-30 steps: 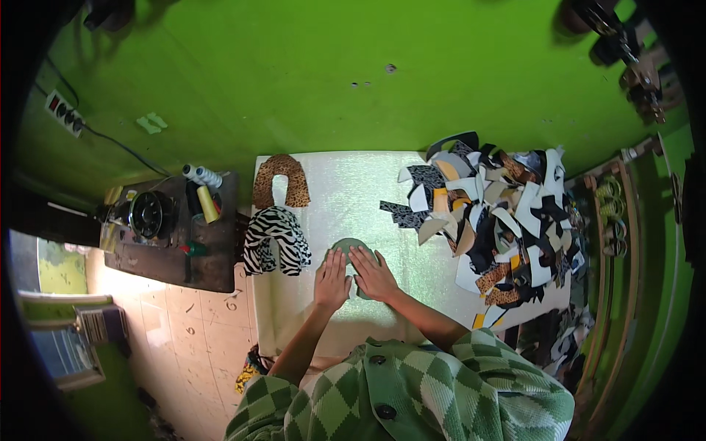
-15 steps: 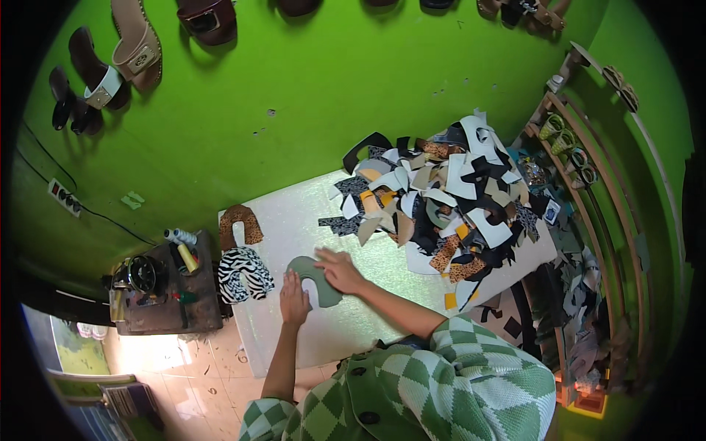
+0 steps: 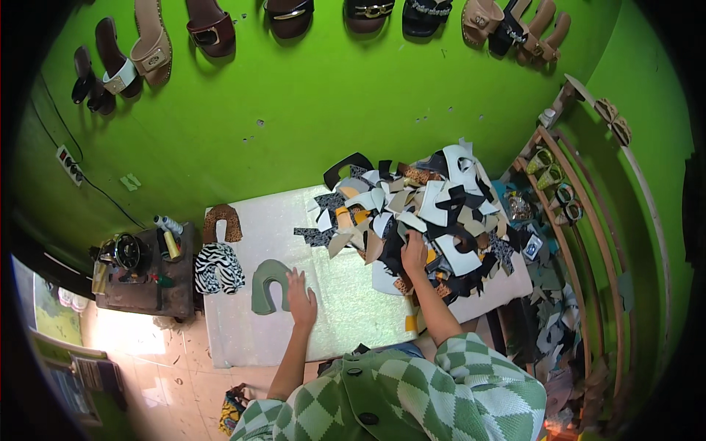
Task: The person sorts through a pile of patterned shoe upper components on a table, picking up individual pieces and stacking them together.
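Note:
A stack of green U-shaped cut pieces [image 3: 266, 283] lies on the white tabletop [image 3: 338, 323]. My left hand [image 3: 301, 300] is open at its right side, fingers apart, the fingertips by the edge of the stack. Over at the scrap pile [image 3: 448, 206], my right hand [image 3: 414, 253] reaches in among leather and fabric offcuts in black, white, beige, leopard and yellow. Its fingertips blend into the scraps, so whether they grip one is unclear. Left of the green stack lie zebra-print U-shaped pieces [image 3: 219, 269], with leopard-print ones [image 3: 222, 223] above them.
A sewing machine [image 3: 126, 251] and thread spools [image 3: 168, 224] stand on a dark table at left. Sandals [image 3: 288, 18] hang along the green wall. A wooden rack [image 3: 581, 242] with footwear is at right, more scraps [image 3: 551, 323] heaped beside it.
My right hand has left the green stack and moved right into the scrap pile. My left hand has slid from on top of the stack to its right side. The view has shifted.

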Available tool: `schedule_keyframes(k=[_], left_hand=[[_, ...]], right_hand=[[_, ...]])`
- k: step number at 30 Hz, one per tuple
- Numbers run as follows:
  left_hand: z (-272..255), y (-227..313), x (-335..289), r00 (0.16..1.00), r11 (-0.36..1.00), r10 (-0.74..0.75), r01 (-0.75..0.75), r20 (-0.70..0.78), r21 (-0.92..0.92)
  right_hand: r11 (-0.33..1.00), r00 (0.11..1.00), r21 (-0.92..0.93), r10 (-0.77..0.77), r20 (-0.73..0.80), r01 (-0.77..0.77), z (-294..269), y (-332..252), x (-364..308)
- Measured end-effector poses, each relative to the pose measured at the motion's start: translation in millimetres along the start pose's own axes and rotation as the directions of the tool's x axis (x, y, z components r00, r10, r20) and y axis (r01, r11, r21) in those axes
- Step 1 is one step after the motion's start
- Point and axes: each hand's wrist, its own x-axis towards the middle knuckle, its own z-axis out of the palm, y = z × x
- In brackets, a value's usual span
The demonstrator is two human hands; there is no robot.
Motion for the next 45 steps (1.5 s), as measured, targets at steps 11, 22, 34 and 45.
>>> schedule_keyframes(k=[11,22,34,45], left_hand=[[100.4,52.3,-8.8,0.847,0.468,-0.165,0.518,0.506,-0.716],[107.6,42.3,-31.6,0.909,0.417,-0.26,0.411,0.327,-0.811],[110.5,-51.1,-52.3,0.802,0.544,-0.517,0.578,0.3,-0.608],[194.1,-46.7,-70.8,0.766,0.566,-0.568,0.63,0.302,-0.532]], right_hand=[[0.711,0.925,0.698,-0.317,0.208,0.087,0.8,-35.2,-69.0],[0.468,0.579,0.791,-0.542,0.608,-0.393,17.8,-28.3,-96.0],[0.786,0.768,0.589,-0.491,0.411,0.187,30.5,-39.2,-84.5],[0.882,0.779,0.33,-0.459,0.428,0.338,16.4,-1.4,-96.2]])
